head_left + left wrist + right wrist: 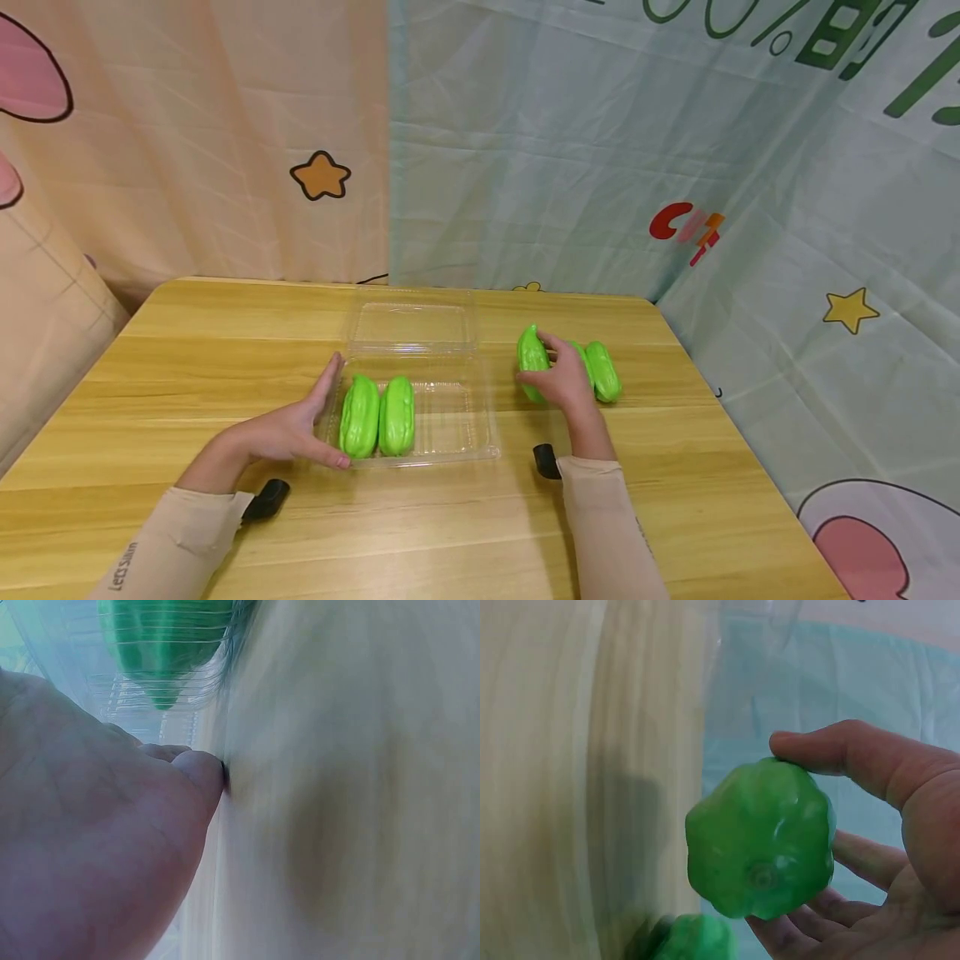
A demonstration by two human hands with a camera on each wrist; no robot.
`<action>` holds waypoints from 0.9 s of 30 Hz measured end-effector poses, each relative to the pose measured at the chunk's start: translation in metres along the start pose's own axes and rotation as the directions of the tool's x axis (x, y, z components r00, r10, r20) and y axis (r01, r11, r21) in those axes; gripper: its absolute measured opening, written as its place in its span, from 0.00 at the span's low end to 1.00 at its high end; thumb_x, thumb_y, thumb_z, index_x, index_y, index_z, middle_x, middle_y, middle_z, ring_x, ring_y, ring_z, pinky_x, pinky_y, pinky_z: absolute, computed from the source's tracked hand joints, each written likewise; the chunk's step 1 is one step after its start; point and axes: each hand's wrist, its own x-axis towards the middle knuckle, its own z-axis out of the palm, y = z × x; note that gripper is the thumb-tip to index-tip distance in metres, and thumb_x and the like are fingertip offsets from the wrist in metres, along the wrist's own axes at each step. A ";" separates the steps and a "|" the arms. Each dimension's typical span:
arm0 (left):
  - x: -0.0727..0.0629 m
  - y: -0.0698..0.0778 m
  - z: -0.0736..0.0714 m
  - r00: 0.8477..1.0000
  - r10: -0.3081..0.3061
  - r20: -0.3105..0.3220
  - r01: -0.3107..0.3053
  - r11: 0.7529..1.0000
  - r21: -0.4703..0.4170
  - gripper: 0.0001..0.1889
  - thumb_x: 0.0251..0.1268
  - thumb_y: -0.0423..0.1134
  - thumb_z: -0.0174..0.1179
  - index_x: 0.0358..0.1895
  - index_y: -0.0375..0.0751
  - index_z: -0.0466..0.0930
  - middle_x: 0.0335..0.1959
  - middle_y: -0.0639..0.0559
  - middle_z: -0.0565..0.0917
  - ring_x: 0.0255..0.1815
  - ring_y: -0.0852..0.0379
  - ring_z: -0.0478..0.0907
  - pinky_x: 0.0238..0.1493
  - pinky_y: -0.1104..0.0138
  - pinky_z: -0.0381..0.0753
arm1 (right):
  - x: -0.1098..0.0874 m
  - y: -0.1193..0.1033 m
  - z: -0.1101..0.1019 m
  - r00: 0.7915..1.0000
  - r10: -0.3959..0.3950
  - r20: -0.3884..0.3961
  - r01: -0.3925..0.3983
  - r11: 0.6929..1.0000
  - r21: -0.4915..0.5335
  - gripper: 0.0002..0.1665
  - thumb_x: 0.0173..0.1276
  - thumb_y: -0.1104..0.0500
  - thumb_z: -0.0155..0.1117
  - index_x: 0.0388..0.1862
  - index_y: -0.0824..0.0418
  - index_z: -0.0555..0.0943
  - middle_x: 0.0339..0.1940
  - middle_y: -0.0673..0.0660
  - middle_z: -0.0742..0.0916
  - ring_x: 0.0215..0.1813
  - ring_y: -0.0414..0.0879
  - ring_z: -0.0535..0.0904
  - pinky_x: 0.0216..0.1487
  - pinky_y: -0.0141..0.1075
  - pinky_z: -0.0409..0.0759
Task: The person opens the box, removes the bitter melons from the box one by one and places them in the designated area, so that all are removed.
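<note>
A clear plastic clamshell box (pixel 456 429) lies on the table with its lid folded back. Inside it, side by side at the left, are two green ribbed bitter melons (pixel 397 417). My left hand (pixel 288 429) rests at the box's left side, thumb near the front corner and fingers stretched along the wall. To the right of the box, my right hand (pixel 566 382) grips another bitter melon (pixel 761 836) between thumb and fingers, lifted off the table in the right wrist view. Just right of that hand lies a bitter melon (pixel 603 372), with one more partly hidden behind the fingers.
The raised lid (pixel 412 327) reaches towards the back edge of the wooden table (pixel 420 533). Printed curtains (pixel 525 167) hang behind the table and at its right side. Black wrist mounts (pixel 266 501) stick out from both sleeves.
</note>
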 end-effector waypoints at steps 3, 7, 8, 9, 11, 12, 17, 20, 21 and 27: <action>0.000 0.000 0.000 1.000 -0.003 -0.001 0.003 1.000 0.000 0.78 0.49 0.39 0.80 0.76 0.48 0.09 0.77 0.41 0.14 0.75 0.30 0.16 0.66 0.29 0.28 | 0.003 0.008 -0.001 0.999 0.024 -0.030 -0.025 0.999 -0.040 0.48 0.57 0.64 0.77 0.76 0.63 0.67 0.69 0.67 0.75 0.69 0.62 0.70 0.65 0.54 0.72; 0.000 0.001 0.000 1.000 -0.006 -0.002 0.006 1.000 -0.003 0.78 0.48 0.39 0.80 0.76 0.50 0.09 0.77 0.41 0.14 0.75 0.30 0.17 0.66 0.30 0.28 | 0.006 0.015 -0.002 0.998 0.040 -0.050 -0.044 0.996 -0.076 0.48 0.57 0.64 0.76 0.76 0.65 0.66 0.69 0.68 0.75 0.68 0.62 0.70 0.66 0.55 0.70; 0.000 0.001 0.000 1.000 -0.006 -0.002 0.005 1.000 -0.003 0.78 0.48 0.39 0.80 0.76 0.50 0.09 0.77 0.41 0.15 0.75 0.30 0.17 0.66 0.30 0.28 | 0.006 0.016 -0.002 0.998 0.041 -0.053 -0.045 0.995 -0.084 0.48 0.57 0.64 0.76 0.76 0.66 0.66 0.69 0.68 0.75 0.68 0.63 0.70 0.66 0.55 0.70; -0.001 0.001 0.000 1.000 -0.006 -0.003 0.006 1.000 -0.005 0.78 0.48 0.39 0.80 0.76 0.50 0.09 0.77 0.41 0.15 0.75 0.30 0.17 0.66 0.30 0.27 | 0.006 0.017 -0.002 0.998 0.040 -0.056 -0.045 0.995 -0.090 0.48 0.57 0.64 0.76 0.76 0.67 0.66 0.70 0.68 0.74 0.69 0.63 0.70 0.67 0.54 0.70; 0.000 0.001 0.000 1.000 -0.007 -0.002 0.007 1.000 -0.008 0.78 0.49 0.38 0.80 0.76 0.50 0.09 0.77 0.41 0.14 0.75 0.30 0.16 0.66 0.30 0.27 | 0.007 0.019 -0.002 0.998 0.037 -0.059 -0.043 0.994 -0.105 0.47 0.57 0.65 0.75 0.75 0.68 0.67 0.70 0.69 0.74 0.69 0.63 0.69 0.68 0.54 0.68; 0.000 0.001 0.000 1.000 -0.008 -0.001 0.008 1.000 -0.008 0.78 0.49 0.38 0.80 0.76 0.50 0.09 0.77 0.41 0.14 0.75 0.30 0.16 0.66 0.30 0.27 | 0.007 0.020 -0.002 0.998 0.036 -0.059 -0.043 0.992 -0.115 0.47 0.57 0.65 0.75 0.75 0.69 0.67 0.70 0.69 0.74 0.70 0.63 0.69 0.68 0.54 0.68; 0.000 0.000 0.000 1.000 -0.013 0.002 0.013 1.000 -0.007 0.78 0.49 0.38 0.80 0.75 0.49 0.08 0.77 0.41 0.14 0.75 0.30 0.16 0.66 0.29 0.27 | 0.008 0.024 -0.002 0.997 0.047 -0.056 -0.056 0.984 -0.170 0.46 0.59 0.64 0.75 0.75 0.70 0.66 0.72 0.70 0.71 0.72 0.64 0.65 0.70 0.55 0.67; 0.000 0.000 0.000 1.000 -0.010 0.003 0.010 1.000 -0.008 0.78 0.49 0.38 0.80 0.75 0.50 0.08 0.77 0.41 0.14 0.75 0.30 0.16 0.66 0.30 0.27 | 0.009 0.025 -0.002 0.997 0.052 -0.053 -0.061 0.978 -0.201 0.47 0.60 0.64 0.75 0.75 0.70 0.65 0.73 0.71 0.70 0.72 0.65 0.65 0.69 0.56 0.67; 0.000 0.000 0.000 1.000 -0.008 0.003 0.008 1.000 -0.008 0.78 0.49 0.38 0.80 0.75 0.51 0.08 0.77 0.41 0.14 0.75 0.30 0.16 0.66 0.30 0.27 | 0.009 0.026 -0.002 0.997 0.052 -0.054 -0.062 0.976 -0.211 0.46 0.60 0.64 0.75 0.75 0.70 0.65 0.73 0.71 0.70 0.72 0.65 0.65 0.69 0.56 0.67; 0.000 0.001 0.000 1.000 -0.009 0.001 0.009 1.000 -0.010 0.78 0.49 0.38 0.80 0.75 0.54 0.08 0.77 0.41 0.14 0.75 0.30 0.16 0.66 0.29 0.27 | 0.010 0.028 -0.002 0.996 0.047 -0.071 -0.064 0.962 -0.265 0.46 0.59 0.65 0.75 0.75 0.71 0.66 0.71 0.73 0.70 0.71 0.66 0.65 0.69 0.56 0.67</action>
